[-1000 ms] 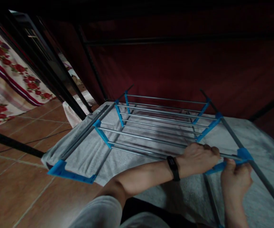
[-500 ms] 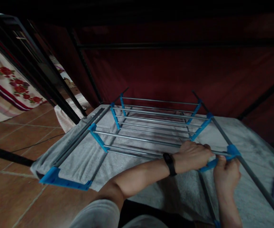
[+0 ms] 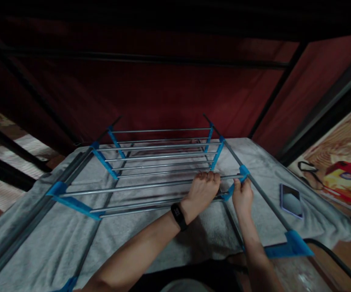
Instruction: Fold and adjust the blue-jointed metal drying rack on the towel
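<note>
A metal rack with grey rods and blue plastic connectors is lying flat on a grey towel spread over the floor. The left hand is reaching across it, palm down, fingers curling over one of the grey rods near the rack's right side and gripping it. A black wristband is sitting on that wrist. The right hand is just beside the left, fingers closing around a blue connector where the rod is meeting the rack's right side rail; the thumb is pressing up against the blue piece. The two hands are near each other but not touching. A phone is lying face up on the towel, to the right of the rail and apart from both hands. Behind the rack a dark red fabric panel is hanging in a black frame.
</note>
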{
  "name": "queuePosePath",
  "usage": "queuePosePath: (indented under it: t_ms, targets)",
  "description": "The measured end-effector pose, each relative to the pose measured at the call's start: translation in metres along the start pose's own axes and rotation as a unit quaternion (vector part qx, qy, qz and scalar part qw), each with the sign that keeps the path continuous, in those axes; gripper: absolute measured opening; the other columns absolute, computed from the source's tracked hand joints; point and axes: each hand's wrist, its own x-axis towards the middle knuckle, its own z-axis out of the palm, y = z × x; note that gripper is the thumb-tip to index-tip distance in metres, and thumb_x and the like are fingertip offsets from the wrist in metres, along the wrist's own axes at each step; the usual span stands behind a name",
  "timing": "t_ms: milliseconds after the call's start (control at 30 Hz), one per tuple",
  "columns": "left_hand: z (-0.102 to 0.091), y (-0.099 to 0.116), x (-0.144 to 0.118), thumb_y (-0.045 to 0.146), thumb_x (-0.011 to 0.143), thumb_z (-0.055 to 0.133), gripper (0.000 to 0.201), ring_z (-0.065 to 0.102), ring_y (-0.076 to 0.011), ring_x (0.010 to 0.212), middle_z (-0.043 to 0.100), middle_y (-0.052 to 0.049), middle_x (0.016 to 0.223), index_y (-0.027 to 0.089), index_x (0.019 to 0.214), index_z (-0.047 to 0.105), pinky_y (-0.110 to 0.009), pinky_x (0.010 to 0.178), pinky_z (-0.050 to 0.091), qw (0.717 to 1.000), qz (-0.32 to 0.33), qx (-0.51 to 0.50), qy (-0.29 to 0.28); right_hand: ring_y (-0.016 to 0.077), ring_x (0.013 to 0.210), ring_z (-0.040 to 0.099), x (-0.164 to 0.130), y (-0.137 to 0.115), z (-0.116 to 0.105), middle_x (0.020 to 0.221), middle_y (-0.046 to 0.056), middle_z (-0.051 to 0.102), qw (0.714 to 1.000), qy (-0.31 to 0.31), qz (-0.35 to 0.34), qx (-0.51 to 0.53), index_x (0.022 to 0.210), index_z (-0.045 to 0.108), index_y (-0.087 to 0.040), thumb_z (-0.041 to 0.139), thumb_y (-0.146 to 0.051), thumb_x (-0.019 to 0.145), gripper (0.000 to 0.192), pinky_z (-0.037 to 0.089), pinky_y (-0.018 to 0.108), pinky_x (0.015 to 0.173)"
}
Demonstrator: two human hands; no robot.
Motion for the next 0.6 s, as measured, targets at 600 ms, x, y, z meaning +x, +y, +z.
queuePosePath:
  t_ms: [600]
  targets:
    - [0.0046, -0.0068, 0.0082, 0.03, 0.105, 0.03, 0.03, 0.069, -0.0208, 0.081, 0.07, -0.009, 0.094, 0.014, 0.108, 0.056, -0.031, 0.066, 0.05, 0.999, 0.008, -0.047, -0.02, 0.0265, 0.075, 0.058, -0.0007, 0.0025, 0.0023, 0.076, 0.007, 0.057, 1.0, -0.007, 0.016, -0.021, 0.084, 0.047, -0.024, 0.036, -0.057, 0.093, 0.036, 0.044, 0.039, 0.07]
